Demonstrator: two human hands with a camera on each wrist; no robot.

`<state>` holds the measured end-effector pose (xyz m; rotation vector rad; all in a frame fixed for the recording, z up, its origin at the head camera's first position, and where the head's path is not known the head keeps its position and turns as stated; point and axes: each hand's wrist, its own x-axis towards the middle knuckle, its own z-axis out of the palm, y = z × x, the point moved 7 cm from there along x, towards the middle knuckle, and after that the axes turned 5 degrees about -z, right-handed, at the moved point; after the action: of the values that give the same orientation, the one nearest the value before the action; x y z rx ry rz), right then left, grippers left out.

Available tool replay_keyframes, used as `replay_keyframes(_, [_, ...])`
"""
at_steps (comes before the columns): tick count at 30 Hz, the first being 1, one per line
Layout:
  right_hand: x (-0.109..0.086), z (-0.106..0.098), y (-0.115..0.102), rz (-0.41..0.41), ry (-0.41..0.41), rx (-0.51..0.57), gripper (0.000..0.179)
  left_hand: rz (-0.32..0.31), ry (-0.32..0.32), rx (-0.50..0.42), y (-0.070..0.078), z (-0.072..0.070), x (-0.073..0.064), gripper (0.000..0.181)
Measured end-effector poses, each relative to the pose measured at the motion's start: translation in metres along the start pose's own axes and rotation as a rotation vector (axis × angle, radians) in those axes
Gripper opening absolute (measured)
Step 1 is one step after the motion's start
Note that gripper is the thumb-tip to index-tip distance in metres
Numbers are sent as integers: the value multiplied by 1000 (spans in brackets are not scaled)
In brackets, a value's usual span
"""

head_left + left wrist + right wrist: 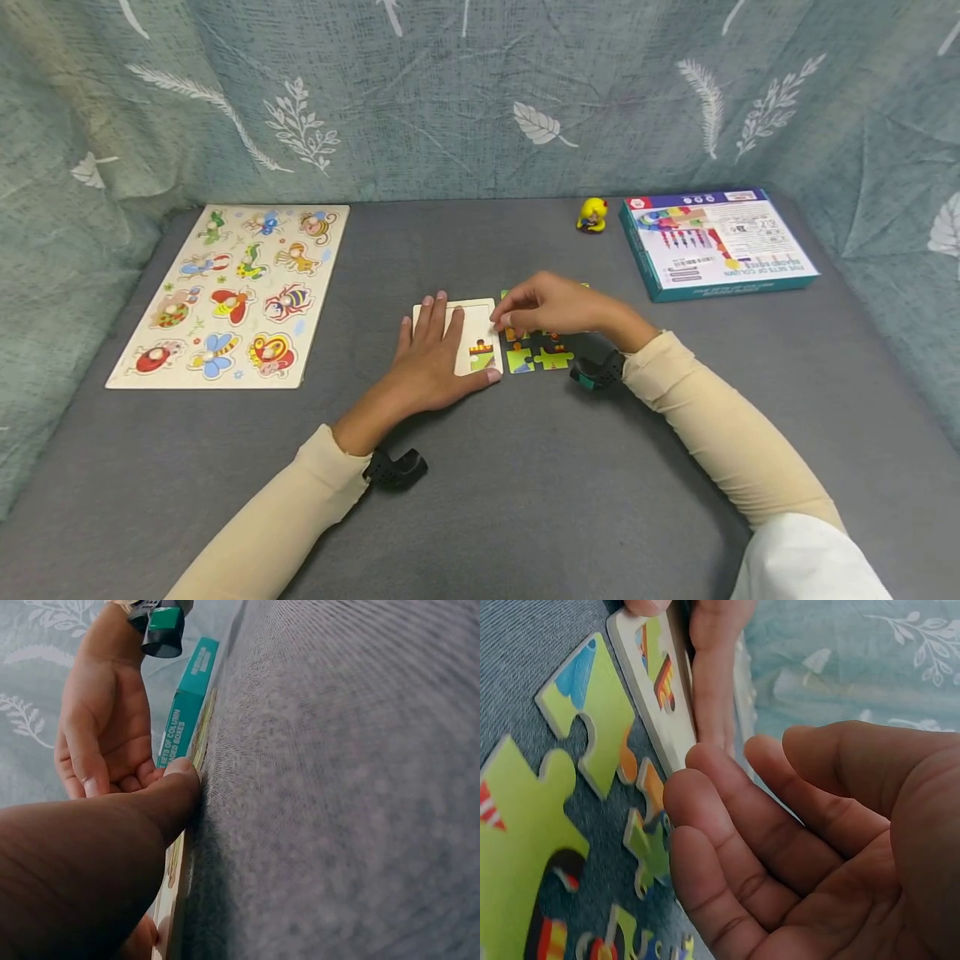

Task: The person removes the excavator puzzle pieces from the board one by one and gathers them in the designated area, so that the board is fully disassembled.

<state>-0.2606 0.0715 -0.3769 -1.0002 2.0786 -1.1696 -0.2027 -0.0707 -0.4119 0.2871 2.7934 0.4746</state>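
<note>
My left hand (431,358) lies spread on a small white jigsaw tray (475,321), fingers straight across its left side and thumb along the near edge. One printed jigsaw piece (481,360) sits in the tray's near right corner. Over the tray's right edge hovers my right hand (558,304), its fingers loosely bent with nothing between them. Several loose jigsaw pieces (553,358) with green, blue and red prints lie on the table right of the tray, partly hidden beneath this hand. The right wrist view shows a green and blue piece (604,731) beside the tray.
A wooden insect peg puzzle board (255,287) lies at the left. Toward the back right stand a yellow-haired toy figure (592,214) and a teal-edged box (720,246). Behind the grey table (480,517) hangs a green leaf-patterned curtain (465,108).
</note>
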Motion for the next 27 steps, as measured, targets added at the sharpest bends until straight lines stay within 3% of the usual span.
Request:
replay_keyframes(9, [12, 9, -1, -19, -45, 2, 26, 14, -1, 23, 0, -4, 0, 113])
replay_keyframes(27, [19, 16, -1, -2, -59, 38, 25, 10, -17, 32, -1, 0, -1, 112])
